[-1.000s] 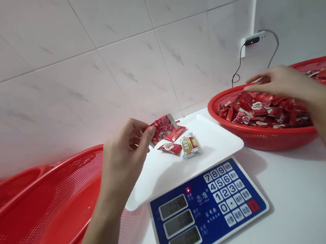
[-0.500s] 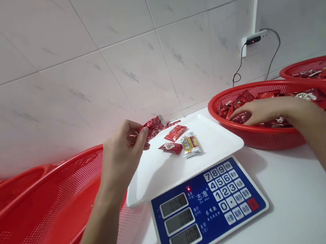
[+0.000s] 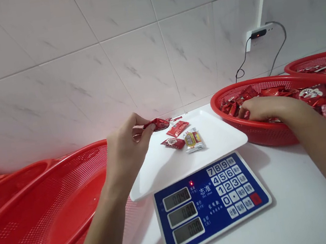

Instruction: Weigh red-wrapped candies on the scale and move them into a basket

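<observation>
Over the back left of the white scale pan (image 3: 167, 174), my left hand (image 3: 129, 149) pinches a red snack packet (image 3: 159, 124) between thumb and fingers. Lying on the pan are a red packet (image 3: 177, 128), a dark red packet with white print (image 3: 173, 143) and a clear-wrapped yellow packet (image 3: 193, 140). My right hand (image 3: 260, 108) reaches into the red basket (image 3: 259, 137) of mixed red packets at the right. Its fingers are curled round a red packet (image 3: 245, 115), though the fingertips are partly hidden. The scale's blue panel (image 3: 212, 204) faces me, its top display showing digits.
A large red basket (image 3: 73, 215) stands left of the scale, with another red basket (image 3: 11, 185) behind it. Farther right is a red basket (image 3: 318, 61) holding packets. A tiled wall rises behind, with a socket and plug (image 3: 258, 34) and hanging cables.
My right hand has closed its fingers among the packets in the basket. My left hand still holds its packet, now tilted flatter. The view has shifted slightly.
</observation>
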